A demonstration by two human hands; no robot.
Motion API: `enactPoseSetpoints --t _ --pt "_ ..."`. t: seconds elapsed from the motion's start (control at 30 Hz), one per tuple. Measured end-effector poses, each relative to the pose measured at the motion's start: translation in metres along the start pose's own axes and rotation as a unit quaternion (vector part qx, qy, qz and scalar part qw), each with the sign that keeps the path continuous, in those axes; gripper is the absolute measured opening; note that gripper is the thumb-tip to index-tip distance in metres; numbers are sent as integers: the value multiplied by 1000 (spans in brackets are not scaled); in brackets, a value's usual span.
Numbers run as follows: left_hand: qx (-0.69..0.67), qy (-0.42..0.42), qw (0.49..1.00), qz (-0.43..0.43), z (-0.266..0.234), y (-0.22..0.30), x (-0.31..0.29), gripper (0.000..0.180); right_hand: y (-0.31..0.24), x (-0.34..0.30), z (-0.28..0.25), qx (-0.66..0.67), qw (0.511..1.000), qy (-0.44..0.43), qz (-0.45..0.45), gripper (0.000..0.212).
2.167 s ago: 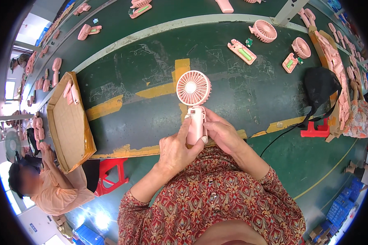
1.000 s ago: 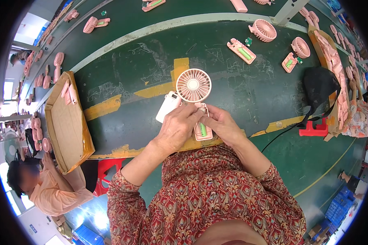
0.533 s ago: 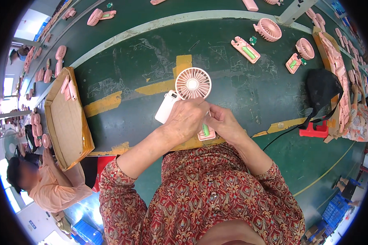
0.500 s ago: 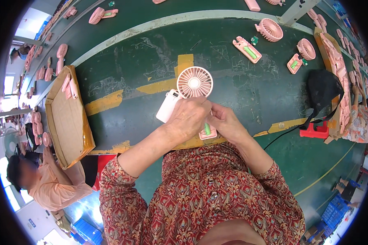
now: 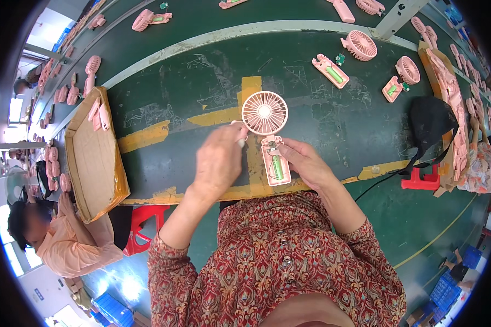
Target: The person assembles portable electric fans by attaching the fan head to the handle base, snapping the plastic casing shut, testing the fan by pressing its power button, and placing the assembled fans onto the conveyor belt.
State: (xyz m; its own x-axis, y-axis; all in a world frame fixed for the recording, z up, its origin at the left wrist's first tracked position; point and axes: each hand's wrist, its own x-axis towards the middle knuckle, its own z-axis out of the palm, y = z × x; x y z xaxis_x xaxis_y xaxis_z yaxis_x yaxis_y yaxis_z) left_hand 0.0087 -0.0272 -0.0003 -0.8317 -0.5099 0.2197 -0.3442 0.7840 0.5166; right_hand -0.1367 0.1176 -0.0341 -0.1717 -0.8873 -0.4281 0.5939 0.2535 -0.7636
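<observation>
A pink handheld fan lies on the green table in front of me, its round grille [image 5: 264,113] at the far end. Its handle [image 5: 276,163] is open toward me, showing a green battery cell [image 5: 277,168], thin wires and a small circuit board. My right hand [image 5: 309,164] pinches the handle's right edge, thumb near the board. Left of the fan, my left hand [image 5: 218,159] is closed, slightly blurred, on a pale handle cover [image 5: 240,131]. Only the cover's top shows past my fingers.
A cardboard tray [image 5: 95,163] holding a few pink covers stands at left. Toward the right lie two opened fans [image 5: 331,72], [image 5: 407,71] and a black bag [image 5: 432,128]. Beyond the pale rail [image 5: 202,43] are more fan parts. A person [image 5: 76,234] sits at far left.
My left hand has moved left, off the fan's handle and onto the pale cover. The handle's inside, partly hidden before, now shows fully. My right hand stays at the handle.
</observation>
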Motion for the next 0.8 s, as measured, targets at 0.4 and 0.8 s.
enactPoseSetpoints --t 0.4,0.8 --pt "84 -69 980 -166 -8 -8 -17 42 14 -2 15 38 996 56 -56 35" --pt "-30 -41 994 -95 8 57 -37 57 24 0 23 -42 987 103 -112 29"
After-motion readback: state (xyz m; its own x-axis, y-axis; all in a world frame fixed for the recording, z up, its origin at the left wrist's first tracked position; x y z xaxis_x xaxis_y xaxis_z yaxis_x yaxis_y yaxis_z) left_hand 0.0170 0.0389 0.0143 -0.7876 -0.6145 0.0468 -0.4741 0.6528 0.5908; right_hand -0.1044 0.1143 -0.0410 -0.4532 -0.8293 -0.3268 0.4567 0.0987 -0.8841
